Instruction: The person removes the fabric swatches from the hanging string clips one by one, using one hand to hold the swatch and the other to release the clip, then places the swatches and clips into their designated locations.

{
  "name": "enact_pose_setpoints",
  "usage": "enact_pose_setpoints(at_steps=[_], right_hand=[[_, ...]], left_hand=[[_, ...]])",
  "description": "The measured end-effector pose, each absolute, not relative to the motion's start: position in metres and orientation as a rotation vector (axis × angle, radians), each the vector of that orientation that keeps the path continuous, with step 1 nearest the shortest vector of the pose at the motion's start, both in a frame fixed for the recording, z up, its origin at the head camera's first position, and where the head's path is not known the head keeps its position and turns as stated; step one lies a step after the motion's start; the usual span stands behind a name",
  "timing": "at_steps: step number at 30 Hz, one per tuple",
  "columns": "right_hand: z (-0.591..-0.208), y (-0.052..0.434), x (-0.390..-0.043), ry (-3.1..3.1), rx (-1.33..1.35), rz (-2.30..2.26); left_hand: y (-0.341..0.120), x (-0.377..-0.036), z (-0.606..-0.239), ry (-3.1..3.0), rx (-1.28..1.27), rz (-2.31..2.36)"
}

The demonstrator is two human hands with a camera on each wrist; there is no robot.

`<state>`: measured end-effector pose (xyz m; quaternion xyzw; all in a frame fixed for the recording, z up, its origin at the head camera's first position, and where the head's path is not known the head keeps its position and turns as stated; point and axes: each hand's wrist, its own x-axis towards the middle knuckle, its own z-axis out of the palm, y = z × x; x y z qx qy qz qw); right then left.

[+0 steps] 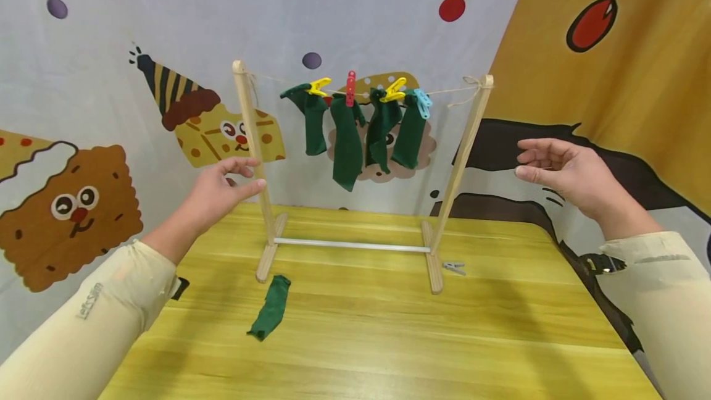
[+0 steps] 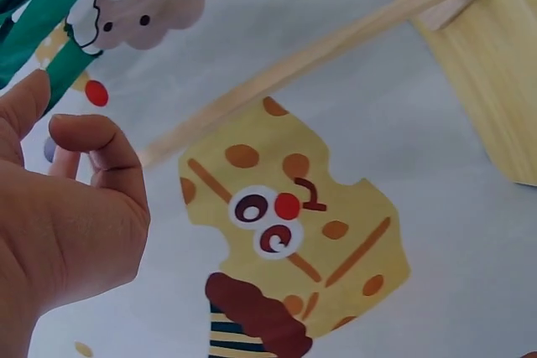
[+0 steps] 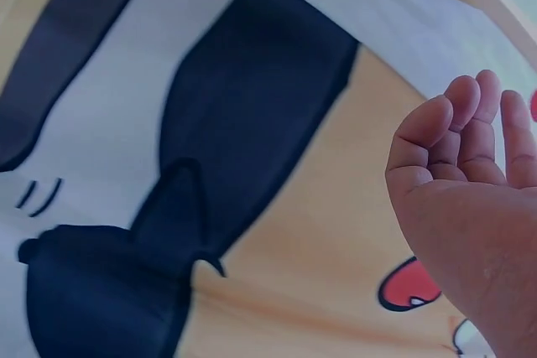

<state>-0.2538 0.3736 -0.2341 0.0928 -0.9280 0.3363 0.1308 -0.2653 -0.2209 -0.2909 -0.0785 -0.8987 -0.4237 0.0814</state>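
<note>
My left hand (image 1: 224, 185) hovers by the left post (image 1: 252, 134) of a small wooden drying rack, thumb and fingers apart around nothing. Off to the right of the rack, my right hand (image 1: 577, 176) is raised in the air, its fingers loosely bent and holding nothing. Between the posts runs a thin string (image 1: 441, 91). From it hang several dark green cloth pieces (image 1: 347, 147), clipped by two yellow clothespins (image 1: 320, 86), a red clothespin (image 1: 350, 88) and a light blue clothespin (image 1: 423, 104).
Another green cloth piece (image 1: 271, 307) lies on the yellow wooden table (image 1: 389, 338), in front of the rack's left foot (image 1: 271, 258). Beside the right foot (image 1: 433, 267) is a grey clothespin (image 1: 454, 268). A white crossbar (image 1: 352, 244) joins the feet. Behind hangs a cartoon-printed curtain (image 1: 389, 11).
</note>
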Motion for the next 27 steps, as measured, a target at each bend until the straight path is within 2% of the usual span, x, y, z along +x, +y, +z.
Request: enact_pose_setpoints(at_steps=[17,27], right_hand=[[-0.176,0.325,-0.254,-2.393,0.451,1.161],[-0.13,0.273,-0.256,-2.248,0.644,1.267]], left_hand=[[-0.193,-0.278,-0.27,-2.495,-0.241,-1.35],[-0.187,-0.289,-0.25,-2.362,-0.219,-1.534]])
